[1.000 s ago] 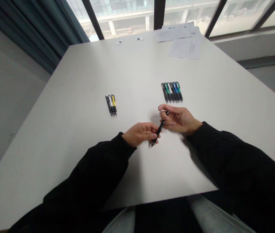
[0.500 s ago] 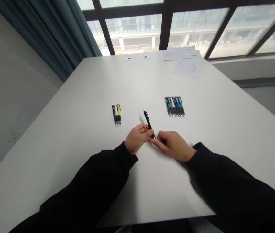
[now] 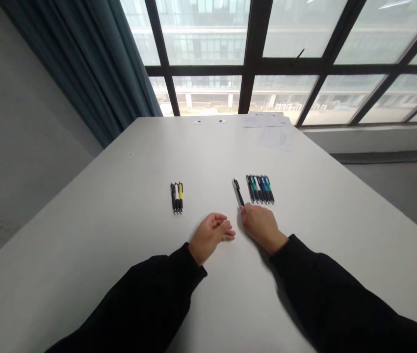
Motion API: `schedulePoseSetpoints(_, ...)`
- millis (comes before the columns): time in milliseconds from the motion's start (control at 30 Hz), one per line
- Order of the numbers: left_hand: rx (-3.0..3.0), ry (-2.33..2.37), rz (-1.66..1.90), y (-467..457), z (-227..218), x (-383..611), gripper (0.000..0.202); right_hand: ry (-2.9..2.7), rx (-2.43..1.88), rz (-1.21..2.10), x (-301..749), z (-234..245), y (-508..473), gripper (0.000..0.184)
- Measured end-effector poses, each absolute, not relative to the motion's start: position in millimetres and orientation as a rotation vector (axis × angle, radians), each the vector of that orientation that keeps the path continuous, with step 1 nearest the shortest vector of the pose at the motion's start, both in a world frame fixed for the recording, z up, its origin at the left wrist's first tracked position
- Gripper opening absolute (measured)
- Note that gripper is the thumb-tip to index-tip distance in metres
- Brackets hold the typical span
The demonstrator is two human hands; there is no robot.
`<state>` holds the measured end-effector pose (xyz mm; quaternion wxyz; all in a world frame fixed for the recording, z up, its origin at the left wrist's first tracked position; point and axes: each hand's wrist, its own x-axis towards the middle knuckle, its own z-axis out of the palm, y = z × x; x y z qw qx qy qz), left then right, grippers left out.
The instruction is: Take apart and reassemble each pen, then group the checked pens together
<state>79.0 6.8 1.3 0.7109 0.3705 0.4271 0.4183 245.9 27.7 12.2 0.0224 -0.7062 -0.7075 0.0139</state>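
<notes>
My right hand (image 3: 262,225) pinches the lower end of a black pen (image 3: 238,191), which lies on or just above the white table (image 3: 120,230), just left of a row of several pens (image 3: 260,189) in black, green, white and blue. My left hand (image 3: 210,236) rests on the table to the left of the right hand, palm turned inward, fingers loosely apart and holding nothing. Farther left lie three pens (image 3: 176,197) side by side: black, white and yellow.
Sheets of paper (image 3: 273,132) lie at the table's far right corner, and two small round discs (image 3: 209,121) sit near the far edge. Behind the table are a large window and a dark teal curtain (image 3: 91,68).
The black pen went from both hands to my right hand alone, which carried it forward and right beside the row of pens. My left hand let go and opened. The camera tilted up.
</notes>
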Motion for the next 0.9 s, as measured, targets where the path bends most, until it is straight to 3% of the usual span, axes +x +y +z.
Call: schedulePoseSetpoints(900, 0.928, 0.898, 0.856, 6, -4, 75, 0.042, -2.086, -2.274, -0.013, 255, 13, 49, 0.044)
